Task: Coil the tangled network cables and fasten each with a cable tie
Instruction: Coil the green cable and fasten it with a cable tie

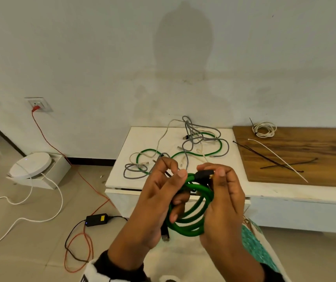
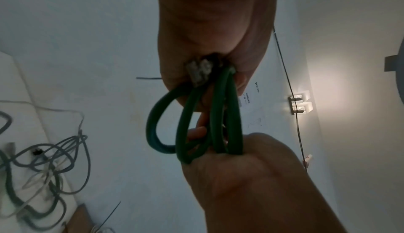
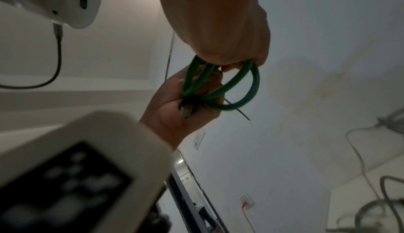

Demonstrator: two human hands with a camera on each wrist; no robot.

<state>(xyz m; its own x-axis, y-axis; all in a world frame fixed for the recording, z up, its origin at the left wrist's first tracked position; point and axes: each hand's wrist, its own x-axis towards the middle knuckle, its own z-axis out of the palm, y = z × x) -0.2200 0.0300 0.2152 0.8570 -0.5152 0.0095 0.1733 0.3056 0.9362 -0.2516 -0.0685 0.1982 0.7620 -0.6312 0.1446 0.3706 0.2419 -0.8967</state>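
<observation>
While both of my hands are raised in front of the white table (image 1: pixel 122 159), they share one thing: a green cable coil (image 1: pixel 191 216) of several loops. My left hand (image 1: pixel 152 202) has its fingers curled through and around the loops, and a thin black cable tie (image 1: pixel 166 169) is pinched between its thumb and forefinger; its pointed tail sticks out past the hand in the right wrist view (image 3: pixel 242 114). One connector (image 1: pixel 165 237) of the cable hangs below this palm. My right hand (image 1: pixel 224 200) pinches the coil's top at the other black connector (image 1: pixel 204 174), thumb and forefinger closed on it, the remaining fingers wrapped around the loops.

Beyond the hands, on the white table, lies a tangle of cables (image 1: pixel 189 145): grey, white and another green one, crossing each other. Just right of it, a wooden board (image 1: pixel 305 151) carries a white cable coil (image 1: pixel 264 129) already bound with a black tie, plus loose cable ties (image 1: pixel 279 159), two black and one white, crossing one another.

On the floor to the left sit a round white device (image 1: pixel 30 165) on a box, a black power adapter (image 1: pixel 97 219), and an orange wire (image 1: pixel 65 159) running up to a wall socket (image 1: pixel 39 103).
</observation>
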